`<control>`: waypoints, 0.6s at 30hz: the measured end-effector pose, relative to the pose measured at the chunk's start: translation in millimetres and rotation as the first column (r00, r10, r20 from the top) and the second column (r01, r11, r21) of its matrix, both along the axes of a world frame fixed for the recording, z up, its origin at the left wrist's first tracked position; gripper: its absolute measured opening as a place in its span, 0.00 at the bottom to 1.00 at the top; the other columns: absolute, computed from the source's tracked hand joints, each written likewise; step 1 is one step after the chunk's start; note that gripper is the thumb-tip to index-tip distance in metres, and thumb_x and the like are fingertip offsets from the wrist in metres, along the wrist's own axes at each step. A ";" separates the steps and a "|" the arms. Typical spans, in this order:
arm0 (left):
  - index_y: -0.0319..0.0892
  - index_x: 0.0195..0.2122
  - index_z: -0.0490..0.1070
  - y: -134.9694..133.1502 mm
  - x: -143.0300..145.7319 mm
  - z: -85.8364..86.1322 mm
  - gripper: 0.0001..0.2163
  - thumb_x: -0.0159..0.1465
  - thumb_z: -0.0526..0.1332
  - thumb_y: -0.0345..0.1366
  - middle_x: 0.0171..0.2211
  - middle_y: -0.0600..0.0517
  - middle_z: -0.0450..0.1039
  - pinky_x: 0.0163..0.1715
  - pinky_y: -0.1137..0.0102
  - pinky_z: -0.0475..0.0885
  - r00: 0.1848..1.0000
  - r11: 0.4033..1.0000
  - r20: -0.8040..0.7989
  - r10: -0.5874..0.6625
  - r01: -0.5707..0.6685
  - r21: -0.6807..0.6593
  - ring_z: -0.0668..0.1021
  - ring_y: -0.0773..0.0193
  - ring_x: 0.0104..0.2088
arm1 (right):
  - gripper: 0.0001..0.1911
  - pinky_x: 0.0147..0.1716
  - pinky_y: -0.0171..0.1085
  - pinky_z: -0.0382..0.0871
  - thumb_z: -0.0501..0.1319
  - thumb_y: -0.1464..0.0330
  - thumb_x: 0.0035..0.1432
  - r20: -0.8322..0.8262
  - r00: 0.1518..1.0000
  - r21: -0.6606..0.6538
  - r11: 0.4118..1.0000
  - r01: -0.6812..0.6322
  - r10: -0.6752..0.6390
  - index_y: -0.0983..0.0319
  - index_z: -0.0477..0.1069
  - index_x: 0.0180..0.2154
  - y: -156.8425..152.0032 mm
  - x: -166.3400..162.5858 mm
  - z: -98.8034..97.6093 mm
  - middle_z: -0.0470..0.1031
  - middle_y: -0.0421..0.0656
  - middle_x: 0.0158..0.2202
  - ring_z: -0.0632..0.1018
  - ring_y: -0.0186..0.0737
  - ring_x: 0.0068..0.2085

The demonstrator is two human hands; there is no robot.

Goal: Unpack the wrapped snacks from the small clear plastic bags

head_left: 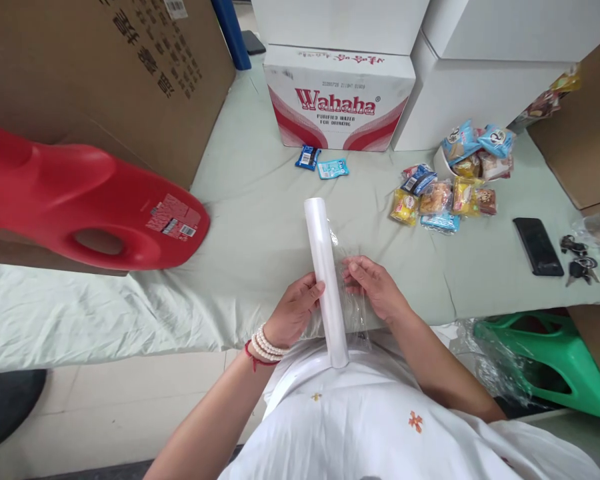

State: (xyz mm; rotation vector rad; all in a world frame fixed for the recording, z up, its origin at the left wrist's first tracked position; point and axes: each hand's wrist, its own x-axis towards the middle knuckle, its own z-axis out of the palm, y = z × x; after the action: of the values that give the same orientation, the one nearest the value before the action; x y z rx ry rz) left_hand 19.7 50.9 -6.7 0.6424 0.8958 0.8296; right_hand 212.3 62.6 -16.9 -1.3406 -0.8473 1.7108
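A white roll of clear plastic film [326, 267] stands out from my body over the front edge of the cloth-covered table [260, 220], its near end against my shirt. My left hand [296, 303] is closed round the roll's middle, thumb on top. On the other side, my right hand [375, 283] pinches the loose transparent sheet [353, 303] that hangs off the roll. Two small blue snack packets [333, 169] lie beyond the roll's far end.
A red jug [105, 200] and a big cardboard box [130, 80] stand at left. Behind are a Wahaba-style water carton [337, 100] and white boxes [460, 93]. Wrapped snacks [437, 199], a phone [537, 247] and keys [580, 260] lie right, above a green stool [550, 367].
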 end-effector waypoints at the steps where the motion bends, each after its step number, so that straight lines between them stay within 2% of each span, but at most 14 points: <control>1: 0.40 0.43 0.77 -0.9 2.1 -0.9 0.19 0.58 0.72 0.49 0.40 0.45 0.80 0.40 0.65 0.73 1.000 1.000 0.008 0.027 -0.027 -0.013 0.79 0.55 0.41 | 0.27 0.31 0.35 0.71 0.70 0.43 0.51 0.041 0.999 0.031 0.999 0.015 -0.017 0.59 0.76 0.38 -0.5 -3.7 -0.7 0.74 0.42 0.34 0.74 0.39 0.36; 4: 0.42 0.42 0.74 -2.3 11.7 -5.1 0.21 0.56 0.70 0.52 0.35 0.49 0.78 0.37 0.65 0.74 0.980 0.975 -0.004 0.201 -0.200 -0.097 0.79 0.59 0.36 | 0.23 0.23 0.35 0.64 0.64 0.45 0.59 0.195 0.980 0.171 0.985 0.009 -0.043 0.58 0.72 0.32 -1.2 -10.8 -1.9 0.69 0.39 0.26 0.69 0.37 0.27; 6: 0.43 0.40 0.70 -1.6 19.5 -8.2 0.22 0.55 0.71 0.53 0.29 0.55 0.73 0.32 0.67 0.73 0.958 0.948 -0.072 0.279 -0.286 -0.136 0.76 0.64 0.29 | 0.21 0.25 0.35 0.63 0.59 0.47 0.65 0.348 0.936 0.291 0.955 -0.058 -0.049 0.57 0.71 0.32 -1.4 -11.5 -1.0 0.68 0.38 0.24 0.68 0.36 0.26; 8: 0.44 0.39 0.67 0.7 24.9 -9.6 0.24 0.50 0.77 0.48 0.25 0.59 0.68 0.28 0.69 0.71 0.940 0.940 -0.162 0.299 -0.319 -0.117 0.72 0.69 0.25 | 0.20 0.28 0.35 0.63 0.56 0.50 0.68 0.494 0.867 0.369 0.918 -0.143 -0.063 0.57 0.71 0.32 -1.0 -8.6 1.2 0.69 0.38 0.23 0.69 0.37 0.26; 10: 0.44 0.39 0.67 3.8 24.6 -8.8 0.26 0.44 0.79 0.41 0.27 0.61 0.68 0.28 0.70 0.71 0.927 0.940 -0.213 0.308 -0.331 -0.083 0.71 0.69 0.25 | 0.20 0.29 0.35 0.63 0.55 0.51 0.70 0.564 0.822 0.383 0.908 -0.171 -0.083 0.57 0.70 0.32 0.6 -2.2 3.5 0.69 0.37 0.22 0.70 0.37 0.25; 13: 0.43 0.38 0.69 7.9 13.5 -4.5 0.23 0.45 0.77 0.37 0.29 0.59 0.69 0.32 0.68 0.75 0.938 0.940 -0.176 0.300 -0.321 -0.111 0.74 0.68 0.28 | 0.20 0.27 0.35 0.62 0.55 0.51 0.70 0.574 0.813 0.363 0.921 -0.141 -0.102 0.57 0.71 0.33 4.3 10.9 5.3 0.68 0.36 0.20 0.69 0.37 0.23; 15: 0.42 0.38 0.69 9.4 4.4 -1.5 0.20 0.46 0.75 0.37 0.31 0.57 0.72 0.35 0.67 0.76 0.957 0.941 -0.089 0.278 -0.290 -0.174 0.76 0.66 0.31 | 0.20 0.26 0.35 0.61 0.56 0.50 0.69 0.570 0.814 0.359 0.925 -0.124 -0.111 0.57 0.71 0.34 6.2 18.2 6.0 0.68 0.36 0.20 0.68 0.36 0.23; 18: 0.44 0.38 0.66 10.0 -1.2 0.2 0.20 0.50 0.72 0.44 0.33 0.53 0.74 0.34 0.66 0.77 0.957 0.932 -0.012 0.289 -0.284 -0.226 0.78 0.62 0.34 | 0.20 0.25 0.34 0.61 0.56 0.50 0.69 0.563 0.819 0.354 0.927 -0.119 -0.110 0.58 0.71 0.33 7.2 23.1 9.2 0.68 0.36 0.19 0.67 0.35 0.22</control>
State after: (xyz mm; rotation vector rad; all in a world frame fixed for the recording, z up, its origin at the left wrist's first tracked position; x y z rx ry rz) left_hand 18.4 60.9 -6.5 0.3062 1.0624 0.9758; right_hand 235.4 69.9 -7.7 -1.5953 -1.4398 1.0502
